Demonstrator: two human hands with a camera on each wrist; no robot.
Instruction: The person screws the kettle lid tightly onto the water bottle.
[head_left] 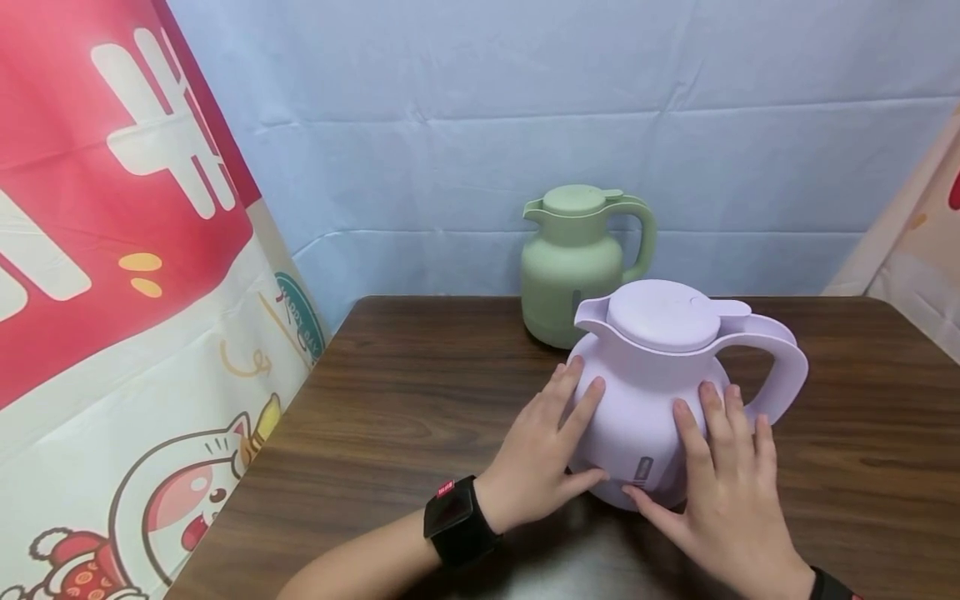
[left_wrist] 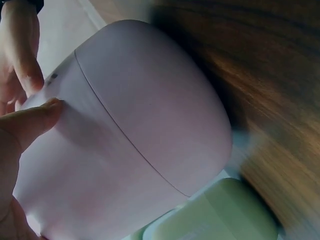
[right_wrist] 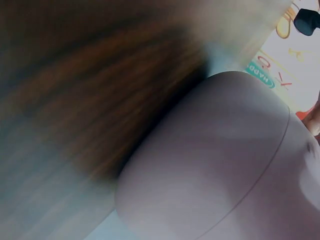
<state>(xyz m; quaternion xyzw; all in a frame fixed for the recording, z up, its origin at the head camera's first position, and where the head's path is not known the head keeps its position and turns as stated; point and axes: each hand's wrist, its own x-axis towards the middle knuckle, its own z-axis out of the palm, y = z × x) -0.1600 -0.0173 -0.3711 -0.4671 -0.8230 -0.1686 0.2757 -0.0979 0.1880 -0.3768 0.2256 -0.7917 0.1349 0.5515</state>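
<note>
A lilac jug point(head_left: 637, 392) with a lid, spout and handle stands between the two hands, its handle toward the right. My left hand point(head_left: 540, 450) lies along its left side, fingers spread and fairly straight, thumb against the front. Against the front right of the body rests my right hand point(head_left: 727, 492), fingers extended upward and thumb pointing left. The left wrist view shows the jug's lower body point(left_wrist: 150, 110) close up, with a seam around it and the left thumb point(left_wrist: 37, 120) touching it. In the right wrist view the jug's base point(right_wrist: 195, 155) is near the table; the right fingers are out of sight there.
A green jug point(head_left: 570, 267) of the same shape stands behind, near the back edge of the dark wooden table point(head_left: 420, 383). Pale blue cloth point(head_left: 420, 150) hangs behind the table, and a printed cartoon cloth point(head_left: 90, 375) hangs at left.
</note>
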